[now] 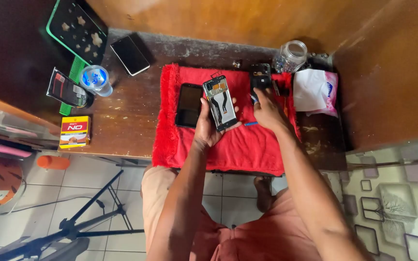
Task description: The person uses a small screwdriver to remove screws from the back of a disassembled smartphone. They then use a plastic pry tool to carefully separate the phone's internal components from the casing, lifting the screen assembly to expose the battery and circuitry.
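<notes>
My left hand [206, 126] holds an opened phone frame [220, 102] upright over the red cloth [238, 145], its inner side with a flat cable facing me. My right hand [268, 112] rests on the cloth to the right, fingertips touching a black phone back part [260, 76] that lies near the cloth's far edge. A thin blue tool [250, 124] lies on the cloth just below my right hand. A black phone [188, 104] lies face up on the cloth left of the held frame.
A glass jar [291, 55] and a pack of tissues [315, 91] sit at the right on the wooden table [122, 121]. Left of the cloth are another phone [129, 54], a plastic cup [95, 79], a small yellow box [74, 131] and a green-edged tray [76, 29]. A tripod [81, 224] stands on the floor.
</notes>
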